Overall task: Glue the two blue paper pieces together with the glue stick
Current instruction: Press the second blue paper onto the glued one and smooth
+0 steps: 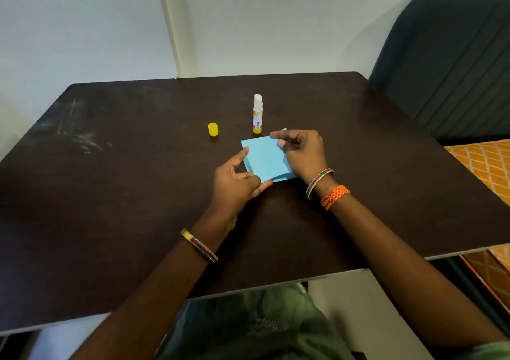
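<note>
A: Start with the fingers (277,134). What are they doing on each side?

B: In the head view, the right hand (302,152) has thumb and forefinger pinched together on the far corner of the blue paper (265,158). The left hand (237,183) has its forefinger stretched out to touch the paper's left edge, while its thumb presses the near corner; the other fingers are loosely curled, not clamped on anything.

A: Why hold it that way?

B: My guess is to line up the upper sheet over the lower one. A second blue edge (284,178) peeks out beneath at the near right, so the two pieces sit stacked but slightly askew. One hand steadies, the other adjusts the corner.

A: And the glue?

B: The glue stick (257,114) stands upright just beyond the paper, uncapped, white tip showing. Its yellow cap (213,129) rests to its left, apart from it. Both are parked out of the way, likely so both hands are free for pressing.

A: The surface and room?

B: A dark brown counter (124,194), with pale scuffs at its far left. Pale walls behind, a dark green chair (452,56) at right, and orange patterned fabric (488,163) beside it.
</note>
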